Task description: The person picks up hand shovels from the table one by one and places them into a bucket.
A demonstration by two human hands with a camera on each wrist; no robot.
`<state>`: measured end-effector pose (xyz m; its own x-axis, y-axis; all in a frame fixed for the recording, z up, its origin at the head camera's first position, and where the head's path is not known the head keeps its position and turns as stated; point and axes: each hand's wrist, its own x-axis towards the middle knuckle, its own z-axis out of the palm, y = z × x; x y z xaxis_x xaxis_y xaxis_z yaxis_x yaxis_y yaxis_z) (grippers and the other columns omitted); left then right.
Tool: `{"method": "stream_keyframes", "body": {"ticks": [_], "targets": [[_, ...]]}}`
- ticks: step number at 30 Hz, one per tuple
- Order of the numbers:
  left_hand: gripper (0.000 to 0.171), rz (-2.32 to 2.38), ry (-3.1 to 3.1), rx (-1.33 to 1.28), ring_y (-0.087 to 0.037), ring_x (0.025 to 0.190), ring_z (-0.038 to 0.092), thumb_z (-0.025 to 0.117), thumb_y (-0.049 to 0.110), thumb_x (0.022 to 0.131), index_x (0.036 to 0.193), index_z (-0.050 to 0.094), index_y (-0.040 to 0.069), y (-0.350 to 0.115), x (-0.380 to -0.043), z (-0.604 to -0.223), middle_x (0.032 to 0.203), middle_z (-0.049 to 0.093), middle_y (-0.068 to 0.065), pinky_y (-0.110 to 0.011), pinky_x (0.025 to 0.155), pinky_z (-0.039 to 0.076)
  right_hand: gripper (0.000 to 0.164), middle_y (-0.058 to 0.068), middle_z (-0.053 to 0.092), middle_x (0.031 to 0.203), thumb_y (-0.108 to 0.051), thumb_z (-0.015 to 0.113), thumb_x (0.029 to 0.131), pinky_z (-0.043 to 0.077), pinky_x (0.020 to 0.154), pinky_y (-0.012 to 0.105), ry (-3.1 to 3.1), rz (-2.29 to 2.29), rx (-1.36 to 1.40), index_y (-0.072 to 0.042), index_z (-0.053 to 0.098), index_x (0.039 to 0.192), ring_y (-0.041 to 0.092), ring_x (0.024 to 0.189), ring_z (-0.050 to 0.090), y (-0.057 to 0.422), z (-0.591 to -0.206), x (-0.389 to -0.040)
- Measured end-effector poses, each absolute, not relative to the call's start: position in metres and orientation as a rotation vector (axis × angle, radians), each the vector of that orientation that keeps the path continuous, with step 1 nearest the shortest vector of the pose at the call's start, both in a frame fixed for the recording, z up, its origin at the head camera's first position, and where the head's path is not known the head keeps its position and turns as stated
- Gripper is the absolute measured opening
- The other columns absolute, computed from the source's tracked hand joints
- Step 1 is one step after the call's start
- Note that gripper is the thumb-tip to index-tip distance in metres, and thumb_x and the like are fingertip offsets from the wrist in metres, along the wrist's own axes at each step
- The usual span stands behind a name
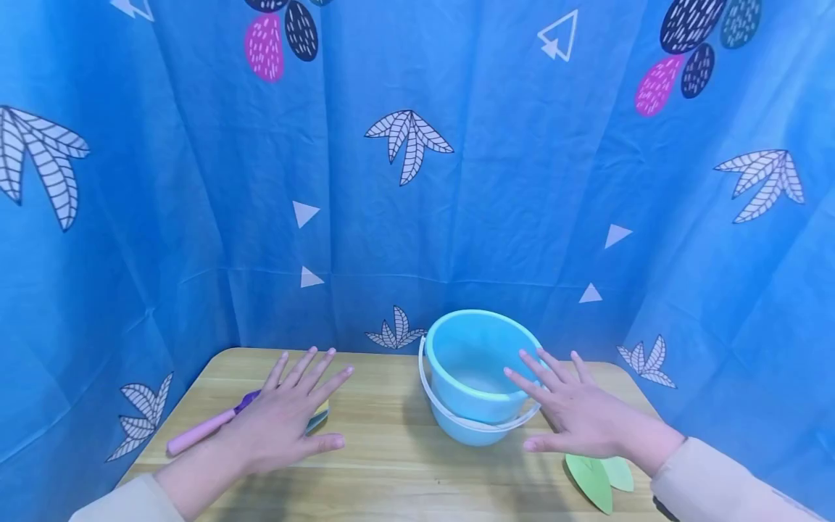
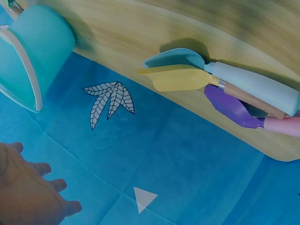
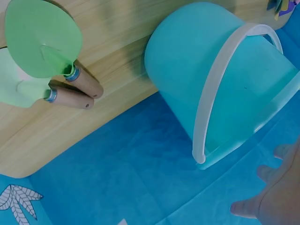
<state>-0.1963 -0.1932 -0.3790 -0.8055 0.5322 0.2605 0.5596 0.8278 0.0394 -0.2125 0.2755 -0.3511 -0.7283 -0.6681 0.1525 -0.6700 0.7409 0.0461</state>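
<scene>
My left hand (image 1: 280, 417) hovers palm down over the left side of the table, fingers spread and holding nothing. Beneath it, partly hidden in the head view, lie several small garden trowels: a light blue trowel (image 2: 255, 86), a yellow trowel (image 2: 180, 78) and a purple trowel (image 2: 228, 105) with a pink handle. My right hand (image 1: 583, 417), also spread and holding nothing, overlaps the edge of a turquoise bucket (image 1: 459, 391) in the head view. The bucket stands upright, its white handle (image 3: 213, 79) hanging down its front. Below the right hand lie a green trowel (image 3: 40, 35) and a paler green trowel (image 3: 16, 86).
A wooden table (image 1: 385, 449) with rounded corners carries everything. Behind it and at both sides hangs a blue curtain (image 1: 391, 232) printed with leaves and triangles. The bucket stands near the table's back edge, right of the middle.
</scene>
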Motion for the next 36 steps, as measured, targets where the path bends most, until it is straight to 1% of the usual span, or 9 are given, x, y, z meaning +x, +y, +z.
{"method": "stream_keyframes", "body": {"ticks": [4, 8, 13, 15, 17, 19, 21, 29, 36], "targets": [[0.085, -0.172, -2.769, -0.847, -0.037, 0.152, 0.008, 0.044, 0.074, 0.092, 0.16, 0.016, 0.034, -0.191, -0.196, -0.379, 0.166, 0.01, -0.007, -0.065, 0.116, 0.005, 0.09, 0.013, 0.016, 0.165, -0.069, 0.058, 0.088, 0.01, 0.106, 0.077, -2.794, 0.033, 1.086, -0.026, 0.024, 0.16, 0.044, 0.148, 0.019, 0.272, -0.35, -0.213], [0.085, -0.179, -2.755, -0.855, -0.037, 0.151, 0.008, 0.045, 0.074, 0.092, 0.16, 0.016, 0.033, -0.189, -0.196, -0.381, 0.166, 0.01, -0.007, -0.065, 0.116, 0.005, 0.089, 0.012, 0.015, 0.165, -0.068, 0.059, 0.088, 0.008, 0.106, 0.077, -2.817, 0.049, 1.086, -0.025, 0.026, 0.159, 0.043, 0.149, 0.016, 0.271, -0.35, -0.215], [0.085, -0.169, -2.75, -0.858, -0.037, 0.151, 0.007, 0.043, 0.075, 0.092, 0.16, 0.014, 0.034, -0.187, -0.199, -0.384, 0.166, 0.008, -0.007, -0.056, 0.118, -0.009, 0.089, 0.011, 0.014, 0.166, -0.067, 0.058, 0.089, 0.007, 0.107, 0.076, -2.83, 0.049, 1.087, -0.028, 0.022, 0.16, 0.041, 0.15, 0.014, 0.268, -0.352, -0.22], [0.085, -0.162, -2.749, -0.861, -0.036, 0.152, 0.006, 0.043, 0.075, 0.092, 0.16, 0.013, 0.034, -0.186, -0.2, -0.384, 0.166, 0.008, -0.007, -0.054, 0.118, -0.011, 0.089, 0.012, 0.016, 0.165, -0.068, 0.058, 0.089, 0.008, 0.107, 0.077, -2.823, 0.046, 1.09, -0.027, 0.023, 0.16, 0.042, 0.15, 0.015, 0.266, -0.352, -0.221], [0.085, -0.156, -2.748, -0.864, -0.036, 0.152, 0.005, 0.043, 0.075, 0.092, 0.16, 0.014, 0.033, -0.185, -0.201, -0.384, 0.166, 0.008, -0.006, -0.057, 0.118, -0.008, 0.089, 0.013, 0.018, 0.165, -0.069, 0.057, 0.089, 0.009, 0.107, 0.077, -2.815, 0.039, 1.089, -0.025, 0.025, 0.159, 0.042, 0.149, 0.016, 0.264, -0.353, -0.222], [0.086, -0.155, -2.75, -0.864, -0.035, 0.152, 0.005, 0.043, 0.075, 0.092, 0.16, 0.014, 0.033, -0.183, -0.202, -0.383, 0.166, 0.008, -0.006, -0.06, 0.118, -0.003, 0.089, 0.014, 0.02, 0.164, -0.07, 0.057, 0.089, 0.011, 0.107, 0.077, -2.809, 0.032, 1.086, -0.022, 0.028, 0.159, 0.043, 0.149, 0.017, 0.261, -0.354, -0.223], [0.086, -0.164, -2.755, -0.867, -0.035, 0.152, 0.005, 0.043, 0.076, 0.091, 0.16, 0.016, 0.033, -0.182, -0.203, -0.383, 0.166, 0.009, -0.006, -0.062, 0.118, 0.0, 0.09, 0.013, 0.019, 0.164, -0.07, 0.056, 0.088, 0.01, 0.108, 0.076, -2.825, 0.038, 1.079, -0.022, 0.028, 0.159, 0.043, 0.149, 0.016, 0.259, -0.355, -0.224], [0.085, -0.186, -2.779, -0.853, -0.034, 0.152, 0.004, 0.041, 0.077, 0.091, 0.16, 0.016, 0.034, -0.177, -0.208, -0.386, 0.166, 0.009, -0.006, -0.062, 0.118, 0.001, 0.09, 0.013, 0.017, 0.165, -0.071, 0.055, 0.089, 0.006, 0.11, 0.075, -2.843, 0.073, 1.087, -0.024, 0.024, 0.16, 0.042, 0.15, 0.015, 0.254, -0.362, -0.231], [0.086, -0.197, -2.785, -0.855, -0.034, 0.152, 0.004, 0.041, 0.078, 0.09, 0.16, 0.016, 0.033, -0.172, -0.214, -0.391, 0.166, 0.009, -0.005, -0.062, 0.117, -0.001, 0.09, 0.013, 0.015, 0.165, -0.066, 0.059, 0.089, 0.004, 0.11, 0.074, -2.856, 0.071, 1.078, -0.023, 0.022, 0.16, 0.041, 0.15, 0.013, 0.252, -0.367, -0.236]]}}
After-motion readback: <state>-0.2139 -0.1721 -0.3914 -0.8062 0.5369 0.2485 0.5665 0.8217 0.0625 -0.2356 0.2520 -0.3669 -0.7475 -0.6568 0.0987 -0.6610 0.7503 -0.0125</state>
